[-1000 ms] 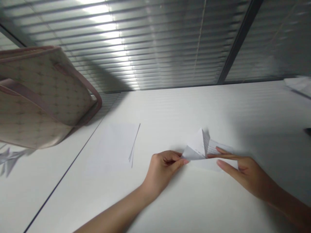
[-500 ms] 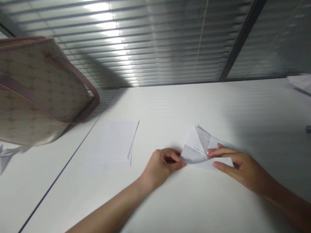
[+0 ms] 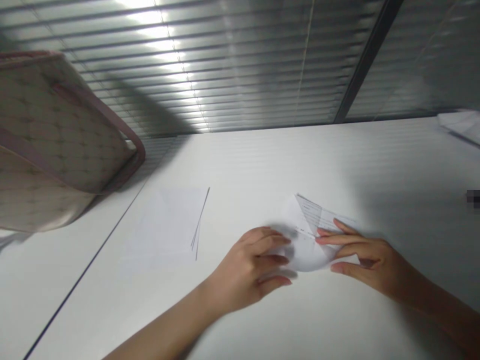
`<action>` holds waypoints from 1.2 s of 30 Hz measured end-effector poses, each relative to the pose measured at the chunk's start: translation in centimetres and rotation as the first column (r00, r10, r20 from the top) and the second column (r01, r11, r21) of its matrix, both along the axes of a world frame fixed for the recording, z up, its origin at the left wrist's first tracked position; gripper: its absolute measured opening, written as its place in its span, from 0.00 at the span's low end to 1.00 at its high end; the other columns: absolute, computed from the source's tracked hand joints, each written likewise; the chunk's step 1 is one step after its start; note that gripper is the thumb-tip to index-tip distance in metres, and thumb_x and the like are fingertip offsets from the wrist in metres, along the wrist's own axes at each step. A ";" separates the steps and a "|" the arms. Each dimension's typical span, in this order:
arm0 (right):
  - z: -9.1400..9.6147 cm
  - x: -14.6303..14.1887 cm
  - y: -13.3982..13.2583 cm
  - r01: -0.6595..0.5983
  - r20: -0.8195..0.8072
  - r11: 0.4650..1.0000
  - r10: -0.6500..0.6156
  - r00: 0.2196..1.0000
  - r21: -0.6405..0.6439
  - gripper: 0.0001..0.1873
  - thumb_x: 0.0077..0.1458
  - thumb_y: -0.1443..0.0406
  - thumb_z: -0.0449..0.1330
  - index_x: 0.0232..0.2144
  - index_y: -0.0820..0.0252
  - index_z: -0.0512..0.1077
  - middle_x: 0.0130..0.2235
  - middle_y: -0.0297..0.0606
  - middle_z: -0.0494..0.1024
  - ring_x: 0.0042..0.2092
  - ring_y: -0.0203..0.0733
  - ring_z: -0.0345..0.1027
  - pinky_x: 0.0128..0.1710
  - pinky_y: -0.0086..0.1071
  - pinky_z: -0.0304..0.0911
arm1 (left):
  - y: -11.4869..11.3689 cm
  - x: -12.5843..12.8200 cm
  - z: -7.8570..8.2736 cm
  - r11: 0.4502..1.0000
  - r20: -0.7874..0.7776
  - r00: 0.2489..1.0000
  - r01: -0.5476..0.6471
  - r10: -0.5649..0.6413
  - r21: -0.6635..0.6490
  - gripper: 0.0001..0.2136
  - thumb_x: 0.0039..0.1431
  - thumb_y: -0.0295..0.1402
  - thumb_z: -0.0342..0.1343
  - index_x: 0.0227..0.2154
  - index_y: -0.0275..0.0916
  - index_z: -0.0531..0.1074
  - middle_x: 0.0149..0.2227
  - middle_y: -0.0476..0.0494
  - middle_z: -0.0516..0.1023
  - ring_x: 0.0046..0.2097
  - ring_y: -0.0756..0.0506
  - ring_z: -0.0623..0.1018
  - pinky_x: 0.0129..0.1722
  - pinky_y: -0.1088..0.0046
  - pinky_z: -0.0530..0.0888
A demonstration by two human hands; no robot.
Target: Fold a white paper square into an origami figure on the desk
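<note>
A partly folded white sheet with faint print (image 3: 313, 235) lies on the white table (image 3: 262, 165). My left hand (image 3: 255, 267) rests at its left edge, fingers stretched out and slightly apart, fingertips on the paper's rounded flap. My right hand (image 3: 360, 257) presses on the sheet from the right, fingers extended flat along a crease. Motion smears the paper's left part.
A small stack of white sheets (image 3: 168, 230) lies left of my hands. A beige patterned bag with pink straps (image 3: 56, 135) stands at the far left. Closed blinds (image 3: 232, 65) run behind the table. More papers (image 3: 461, 125) sit at the right edge.
My left hand has let go of its pinch on the paper's left corner and spread its fingers. The raised flap has come down flatter. My right hand barely moved.
</note>
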State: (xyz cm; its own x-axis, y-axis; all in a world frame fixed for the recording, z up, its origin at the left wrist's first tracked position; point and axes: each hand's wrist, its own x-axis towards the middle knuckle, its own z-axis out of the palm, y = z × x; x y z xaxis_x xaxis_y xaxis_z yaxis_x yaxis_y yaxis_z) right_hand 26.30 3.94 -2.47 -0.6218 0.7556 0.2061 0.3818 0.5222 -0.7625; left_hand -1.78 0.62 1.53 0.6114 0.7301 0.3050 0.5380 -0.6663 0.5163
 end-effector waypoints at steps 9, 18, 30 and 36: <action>-0.2 0.5 0.3 -0.097 0.040 0.982 0.092 0.995 0.161 0.05 0.55 0.67 0.62 0.36 0.55 0.76 0.49 0.39 0.79 0.56 0.49 0.68 0.64 0.55 0.46 | -0.5 0.2 -0.5 0.994 -0.132 0.991 0.014 0.001 0.109 0.07 0.64 0.29 0.53 0.38 0.39 0.76 0.41 0.47 0.81 0.49 0.47 0.78 0.57 0.64 0.68; -0.5 -0.6 -0.5 0.176 0.017 0.978 -0.179 0.984 0.112 0.05 0.60 0.67 0.56 0.37 0.54 0.72 0.43 0.36 0.80 0.50 0.44 0.73 0.62 0.45 0.56 | -1.7 0.9 -1.0 0.977 0.005 0.977 -0.212 0.212 -0.008 0.04 0.63 0.29 0.55 0.33 0.38 0.74 0.38 0.48 0.81 0.45 0.46 0.79 0.53 0.63 0.72; -0.3 -0.8 0.1 0.187 0.100 0.948 -0.218 0.971 0.257 0.05 0.59 0.69 0.56 0.31 0.56 0.66 0.39 0.39 0.70 0.45 0.42 0.67 0.48 0.37 0.64 | -1.2 2.0 -1.5 0.906 0.049 0.920 -0.370 0.388 -0.206 0.04 0.59 0.26 0.56 0.30 0.37 0.67 0.42 0.39 0.70 0.47 0.40 0.71 0.46 0.59 0.72; -0.2 -0.6 0.3 0.145 0.109 0.949 -0.182 0.977 0.281 0.04 0.58 0.71 0.57 0.33 0.57 0.66 0.39 0.39 0.68 0.45 0.44 0.66 0.48 0.38 0.64 | -1.2 2.1 -1.6 0.904 0.008 0.918 -0.389 0.396 -0.176 0.04 0.60 0.27 0.55 0.30 0.36 0.68 0.42 0.39 0.70 0.47 0.40 0.71 0.46 0.57 0.71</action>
State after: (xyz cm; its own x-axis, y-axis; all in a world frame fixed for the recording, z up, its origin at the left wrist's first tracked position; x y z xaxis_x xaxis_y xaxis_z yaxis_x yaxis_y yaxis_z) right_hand 25.65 4.29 -2.72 -0.5300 0.7765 0.3407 0.5670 0.6233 -0.5385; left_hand 0.28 -0.58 -0.02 0.2543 0.9508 0.1767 0.7132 -0.3078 0.6297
